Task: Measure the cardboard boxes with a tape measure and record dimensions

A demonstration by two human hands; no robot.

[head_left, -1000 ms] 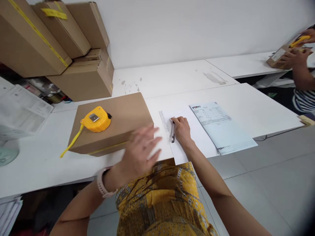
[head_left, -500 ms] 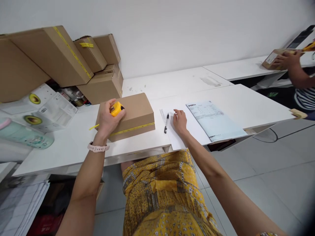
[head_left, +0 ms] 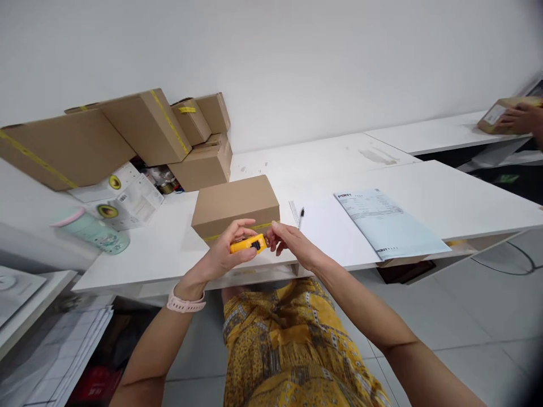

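Observation:
My left hand (head_left: 224, 254) grips a yellow tape measure (head_left: 248, 243) just in front of a brown cardboard box (head_left: 234, 204) that lies on the white table (head_left: 169, 249). My right hand (head_left: 292, 244) meets the tape measure at its right end, fingertips pinching at the tape's tip. A black pen (head_left: 301, 217) rests on a white sheet (head_left: 326, 226) to the right of the box, with a pale blue printed form (head_left: 388, 223) beside it.
Stacked cardboard boxes (head_left: 139, 127) lean against the wall at the back left, with white avocado-print packages (head_left: 123, 198) and a mint bottle (head_left: 95, 233) lying below them. At the far right another person's hand (head_left: 520, 117) holds a box on a second table.
My left hand lifted the tape measure off the box top and brought it to the box's front. My right hand left the pen on the paper and came over to the tape's tip.

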